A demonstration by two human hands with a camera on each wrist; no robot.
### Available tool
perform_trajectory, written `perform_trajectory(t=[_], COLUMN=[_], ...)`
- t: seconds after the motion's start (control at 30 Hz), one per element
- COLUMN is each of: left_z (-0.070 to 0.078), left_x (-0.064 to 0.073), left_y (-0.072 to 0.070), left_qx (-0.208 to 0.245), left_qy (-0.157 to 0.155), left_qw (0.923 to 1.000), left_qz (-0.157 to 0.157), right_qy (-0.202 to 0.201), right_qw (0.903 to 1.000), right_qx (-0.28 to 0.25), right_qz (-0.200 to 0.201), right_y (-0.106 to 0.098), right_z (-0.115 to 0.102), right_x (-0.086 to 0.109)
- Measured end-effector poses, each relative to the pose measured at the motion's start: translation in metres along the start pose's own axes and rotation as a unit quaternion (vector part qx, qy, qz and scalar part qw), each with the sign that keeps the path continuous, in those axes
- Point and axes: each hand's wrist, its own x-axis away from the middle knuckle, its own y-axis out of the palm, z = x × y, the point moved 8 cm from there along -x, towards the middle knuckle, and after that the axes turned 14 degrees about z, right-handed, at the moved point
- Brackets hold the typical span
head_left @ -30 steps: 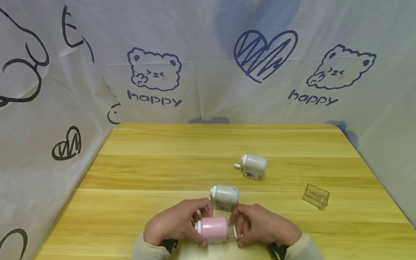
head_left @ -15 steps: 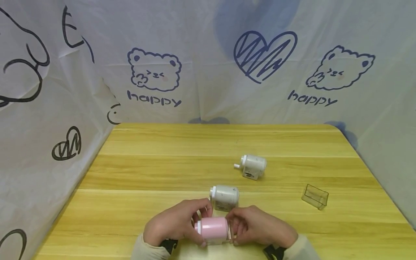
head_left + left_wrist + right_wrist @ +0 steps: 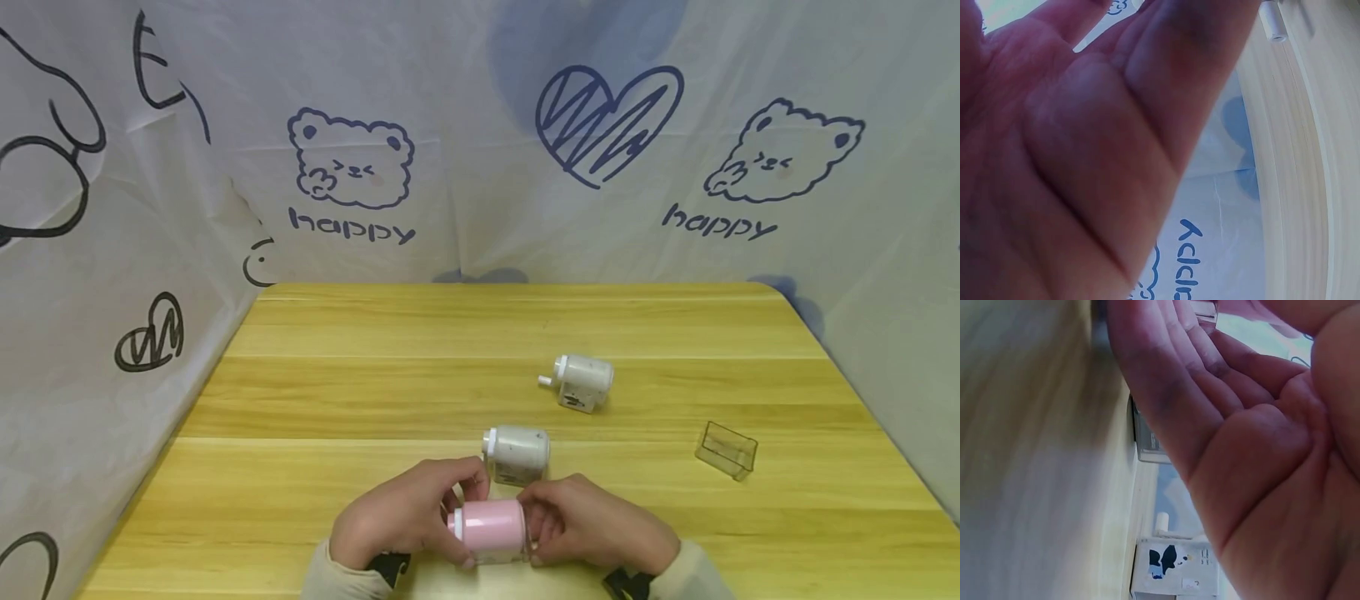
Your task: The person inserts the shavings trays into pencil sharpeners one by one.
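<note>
1. Pink sharpener (image 3: 493,525), so named from its look, is sitting at the near side of the wooden table (image 3: 337,375), between both hands; whether its base is touching the tabletop, I cannot tell.
2. Left hand (image 3: 408,512) is gripping its left end, thumb on the near side and fingers on the far side, probably steadying the body.
3. Right hand (image 3: 600,521) is holding the right end with curled fingers and thumb, seemingly bracing against the left hand's hold.
4. Its long axis is running left to right, nearly level, with the white collar (image 3: 458,523) pointing left and the broad end facing right.
5. Just beyond it, a grey sharpener (image 3: 521,448) is standing with its collar likewise facing left; a farther grey sharpener (image 3: 587,379) is pointing its white handle left.
6. Farther right, a clear open box (image 3: 723,465) is resting well apart, perhaps set there to leave the hands room.
</note>
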Motion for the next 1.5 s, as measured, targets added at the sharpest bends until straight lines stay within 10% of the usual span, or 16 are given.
perform_trajectory(t=[0.53, 1.5], left_z=[0.0007, 0.0011], left_x=[-0.0012, -0.0014], left_y=[0.0011, -0.0002], left_qx=[-0.001, -0.031], left_qy=[0.003, 0.025], left_qw=[1.0, 0.9992], left_qz=[0.003, 0.003], right_qy=[-0.039, 0.005], right_qw=[0.9982, 1.0], right_qx=[0.037, -0.007], right_qz=[0.026, 0.002], right_y=[0.0082, 0.0055], right_z=[-0.0028, 0.0001], right_x=[-0.0045, -0.0048])
